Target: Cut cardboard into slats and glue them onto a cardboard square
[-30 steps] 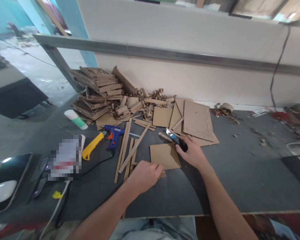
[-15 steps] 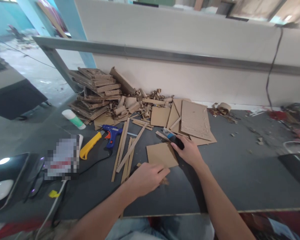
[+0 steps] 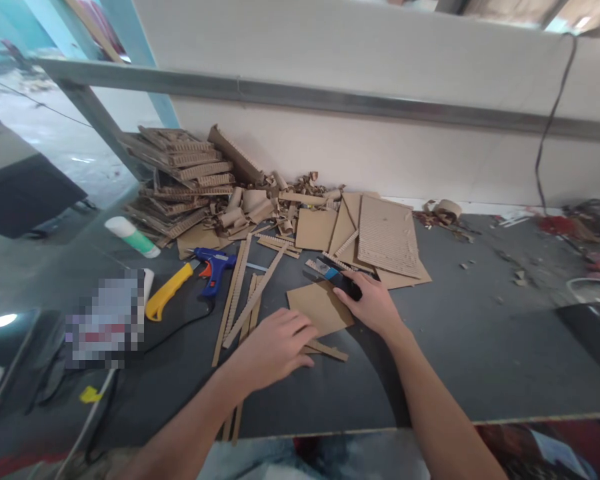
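The handle of a utility knife is gripped by the right hand, whose fingers are closed around it, and its blue-banded front is pointed away to the left. A plain square of cardboard is laid flat on the counter, between the fingers of both hands. Its near left edge is partly covered by the left hand; there, the thumb is parted from the slightly bent fingers, and from the gap a narrow offcut is seen to come out. Whether this offcut is touched cannot be told. Long strips are spread beyond and to the left of the left fingers. The step in hand is judged to be the handling of the offcut, with the knife ready. If more cutting is wanted, steady pressing by the left fingers, away from the knife's tip, would be called for
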